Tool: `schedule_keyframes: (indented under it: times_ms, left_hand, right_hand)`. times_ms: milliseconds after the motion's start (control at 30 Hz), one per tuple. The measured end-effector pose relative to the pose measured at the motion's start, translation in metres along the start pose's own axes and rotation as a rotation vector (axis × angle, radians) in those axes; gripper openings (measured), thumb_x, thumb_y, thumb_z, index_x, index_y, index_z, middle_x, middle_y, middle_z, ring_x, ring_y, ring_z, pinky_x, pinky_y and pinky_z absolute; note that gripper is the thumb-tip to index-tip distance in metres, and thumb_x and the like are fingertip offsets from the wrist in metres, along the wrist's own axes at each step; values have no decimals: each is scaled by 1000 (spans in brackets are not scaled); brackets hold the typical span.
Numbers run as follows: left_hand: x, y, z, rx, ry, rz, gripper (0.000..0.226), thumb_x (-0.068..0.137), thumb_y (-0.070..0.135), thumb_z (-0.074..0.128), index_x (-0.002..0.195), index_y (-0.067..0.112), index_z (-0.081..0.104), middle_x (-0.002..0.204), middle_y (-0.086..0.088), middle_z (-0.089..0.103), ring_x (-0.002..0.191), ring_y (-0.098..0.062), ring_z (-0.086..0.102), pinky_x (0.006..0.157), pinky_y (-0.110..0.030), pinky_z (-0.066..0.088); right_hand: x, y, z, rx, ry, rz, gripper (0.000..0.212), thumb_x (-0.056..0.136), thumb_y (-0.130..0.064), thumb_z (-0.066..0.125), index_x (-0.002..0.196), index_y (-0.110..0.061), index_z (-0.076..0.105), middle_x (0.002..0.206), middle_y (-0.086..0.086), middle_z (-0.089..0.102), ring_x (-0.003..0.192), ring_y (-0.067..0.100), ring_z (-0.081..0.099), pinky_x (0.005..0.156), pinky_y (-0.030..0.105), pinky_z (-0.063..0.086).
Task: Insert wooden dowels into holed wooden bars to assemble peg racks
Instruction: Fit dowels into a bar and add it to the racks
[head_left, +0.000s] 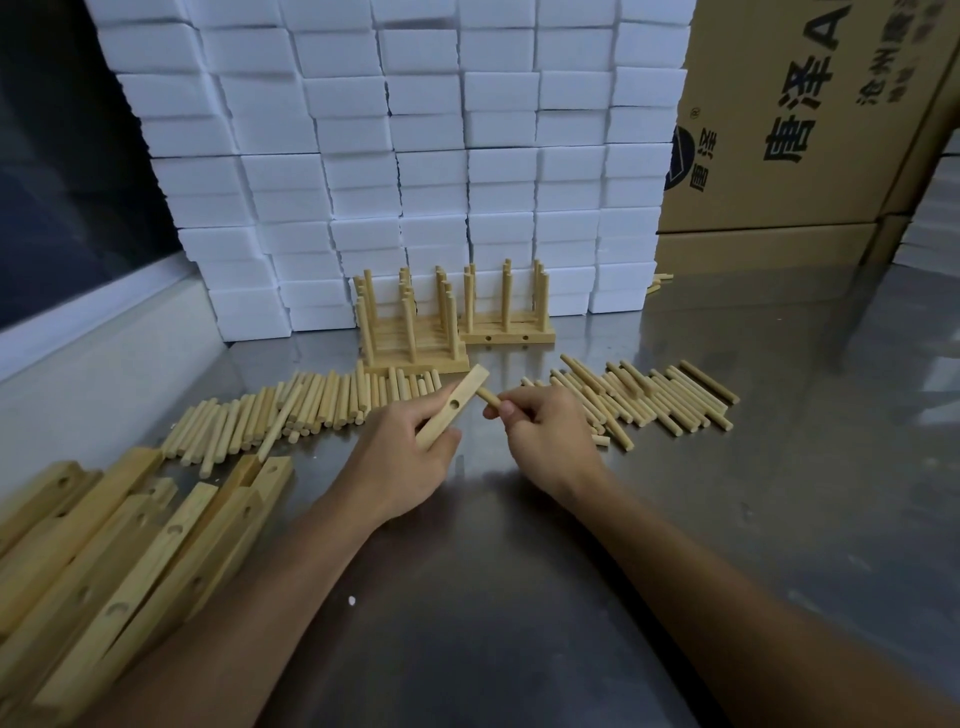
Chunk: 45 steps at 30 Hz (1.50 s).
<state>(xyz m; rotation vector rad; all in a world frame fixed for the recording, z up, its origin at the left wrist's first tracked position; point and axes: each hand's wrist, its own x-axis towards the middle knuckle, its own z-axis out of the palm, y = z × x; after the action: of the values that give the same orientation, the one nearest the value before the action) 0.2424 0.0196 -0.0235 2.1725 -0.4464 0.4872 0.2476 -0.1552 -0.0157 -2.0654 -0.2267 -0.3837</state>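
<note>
My left hand (402, 457) grips a holed wooden bar (453, 406) tilted up to the right above the steel table, one round hole facing me. My right hand (540, 436) pinches a short wooden dowel (487, 396), its tip close to the bar's right side. Loose dowels lie in a left pile (291, 410) and a right pile (654, 400). More holed bars (130, 540) are heaped at the lower left. Finished peg racks (415, 332) with upright dowels stand behind my hands, with another peg rack (506, 317) to their right.
A wall of stacked white foam blocks (415, 156) rises at the back of the steel table (519, 597). Cardboard boxes (810, 130) stand at the back right. A dark window and white sill (78, 322) run along the left.
</note>
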Motion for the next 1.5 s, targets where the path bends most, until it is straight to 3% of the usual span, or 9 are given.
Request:
schedule_keyframes:
  times_ms: [267, 400, 667, 900, 1033, 1133, 1233, 1333, 1500]
  left_hand:
    - [0, 2, -1, -51, 23, -49, 44, 93, 15, 63, 133, 32, 61, 72, -11, 65, 54, -8, 47, 50, -20, 40]
    - [-1, 1, -4, -30, -14, -41, 49, 91, 12, 63, 136, 30, 58, 78, -9, 70, 61, -26, 58, 56, -37, 50]
    - [-4, 4, -4, -4, 11, 47, 57, 88, 3, 62, 139, 28, 55, 64, 9, 60, 50, -6, 44, 47, -27, 40]
    - [1, 8, 2, -278, 44, -183, 58, 92, 11, 64, 105, 66, 57, 62, 2, 59, 43, -15, 48, 42, -26, 41]
    - [4, 7, 2, -492, 94, -390, 41, 94, 8, 60, 118, 41, 64, 59, 5, 57, 40, -16, 48, 35, -24, 35]
    - [8, 4, -7, -786, 192, -564, 16, 95, 5, 57, 100, 15, 67, 64, -5, 54, 41, -16, 48, 34, -22, 33]
    - [10, 2, -16, -1045, 212, -661, 8, 99, 7, 50, 97, 8, 57, 65, -7, 54, 44, -14, 49, 34, -20, 34]
    - [10, 3, -18, -1179, 227, -693, 6, 100, 9, 48, 95, 8, 50, 61, -6, 54, 43, -13, 50, 35, -18, 34]
    - [10, 3, -18, -1182, 222, -704, 3, 100, 10, 49, 98, 8, 51, 63, -6, 54, 45, -13, 51, 36, -18, 36]
  right_hand:
    - [-7, -10, 7, -674, 26, -257, 21, 90, -16, 49, 110, -23, 53, 77, -8, 52, 60, 19, 49, 49, 29, 28]
    - [-6, -6, 4, -525, -33, -186, 13, 89, -13, 50, 98, -22, 54, 67, -8, 46, 62, 16, 46, 53, 29, 29]
    - [-1, 1, 1, -229, -85, -115, 22, 100, -16, 45, 81, -23, 56, 61, -6, 51, 56, 10, 46, 51, 26, 33]
    - [3, 0, 6, -207, 116, -222, 20, 101, -21, 50, 92, -13, 65, 65, -2, 59, 55, 12, 51, 55, 32, 46]
    - [1, -3, 2, -114, 244, -209, 30, 105, -30, 40, 90, -13, 60, 74, 1, 61, 68, 17, 59, 62, 38, 48]
    - [0, -4, -1, -129, 338, -80, 33, 105, -36, 34, 91, -16, 56, 79, 0, 63, 77, 21, 62, 75, 45, 51]
    - [2, 0, -4, -481, 261, 117, 25, 99, -34, 43, 116, -21, 56, 119, 1, 59, 118, 24, 49, 105, 46, 32]
    - [3, -1, -2, -703, 97, 214, 35, 93, -33, 44, 123, -20, 55, 131, 4, 52, 127, 27, 41, 105, 48, 25]
    - [4, -3, 1, -835, 103, 152, 29, 96, -38, 45, 107, -22, 67, 118, 2, 57, 117, 27, 43, 98, 46, 28]
